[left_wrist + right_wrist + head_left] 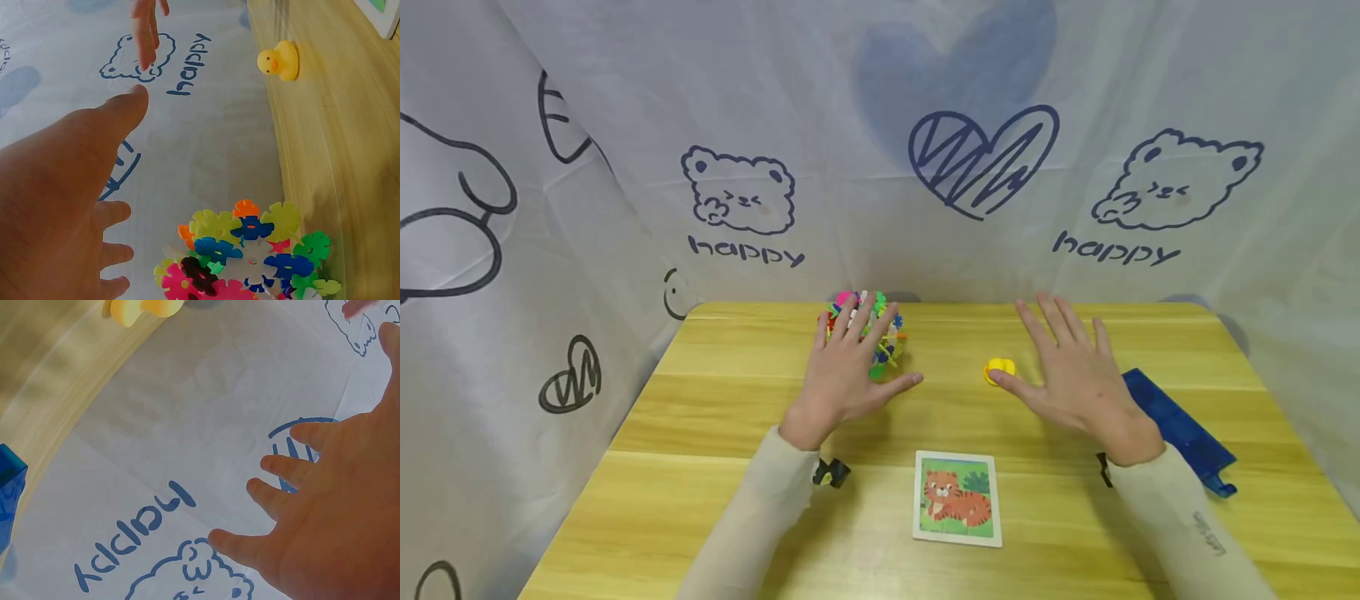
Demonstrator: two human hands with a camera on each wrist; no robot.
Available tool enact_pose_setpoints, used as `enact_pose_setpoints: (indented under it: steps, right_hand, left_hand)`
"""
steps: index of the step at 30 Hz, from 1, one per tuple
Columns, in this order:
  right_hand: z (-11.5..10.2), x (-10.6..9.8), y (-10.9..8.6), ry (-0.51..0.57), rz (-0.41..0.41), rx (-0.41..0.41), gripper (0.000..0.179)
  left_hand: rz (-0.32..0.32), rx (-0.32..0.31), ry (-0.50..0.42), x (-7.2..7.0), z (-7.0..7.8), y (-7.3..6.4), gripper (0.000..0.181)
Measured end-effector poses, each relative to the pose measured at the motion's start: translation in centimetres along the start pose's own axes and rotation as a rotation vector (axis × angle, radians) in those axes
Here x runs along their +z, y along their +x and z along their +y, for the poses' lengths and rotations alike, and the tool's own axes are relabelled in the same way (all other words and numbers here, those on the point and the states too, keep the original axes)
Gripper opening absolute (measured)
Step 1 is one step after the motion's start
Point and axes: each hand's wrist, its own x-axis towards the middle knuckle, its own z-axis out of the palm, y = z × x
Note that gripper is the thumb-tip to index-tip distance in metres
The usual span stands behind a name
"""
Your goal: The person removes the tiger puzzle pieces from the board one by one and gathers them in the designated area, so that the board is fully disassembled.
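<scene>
Both spread and empty, in the head view the left hand (847,375) partly hid uncountable flower pieces (891,343) on the table (655,508), the right hand (1081,385) one duck (1002,365), one tray (1183,431). One board (958,500) lay nearer.

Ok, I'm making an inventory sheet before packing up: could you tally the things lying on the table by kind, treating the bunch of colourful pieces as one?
Bunch of colourful pieces: 1
Yellow duck: 1
Tiger picture: 1
Blue tray-like item: 1
Total: 4
</scene>
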Motion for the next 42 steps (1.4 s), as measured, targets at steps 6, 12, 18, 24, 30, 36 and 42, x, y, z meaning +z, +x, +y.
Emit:
enact_pose_setpoints:
  steps: [6,12,18,24,30,36,42]
  right_hand:
    - [0.3,0.2,-0.2,0.02,0.004,-0.021,0.108]
    - [0.4,0.9,-1.0,0.152,-0.031,-0.078,0.104]
    - [0.4,1.9,-2.4,0.236,-0.071,-0.097,0.098]
    - [0.0,2.5,-3.6,0.239,-0.103,-0.119,0.092]
    - [-0.6,3.6,-4.4,0.238,-0.117,-0.154,0.087]
    - [-1.0,4.5,-4.8,0.241,-0.146,-0.158,0.085]
    - [-1.5,5.1,-5.3,0.278,-0.179,-0.167,0.081]
  left_hand:
    - [0.013,0.025,-0.001,0.3,0.1,-0.2,0.103]
    - [0.015,0.124,-0.072,0.8,1.2,-1.2,0.093]
    - [-0.013,0.253,-0.219,1.9,2.6,-2.8,0.087]
    - [-0.138,0.331,-0.306,3.8,3.9,-4.8,0.088]
    - [-0.253,0.414,-0.335,5.8,5.0,-6.9,0.084]
    - [-0.289,0.462,-0.287,6.9,5.7,-8.1,0.079]
    - [-0.309,0.523,-0.185,7.8,6.1,-8.9,0.068]
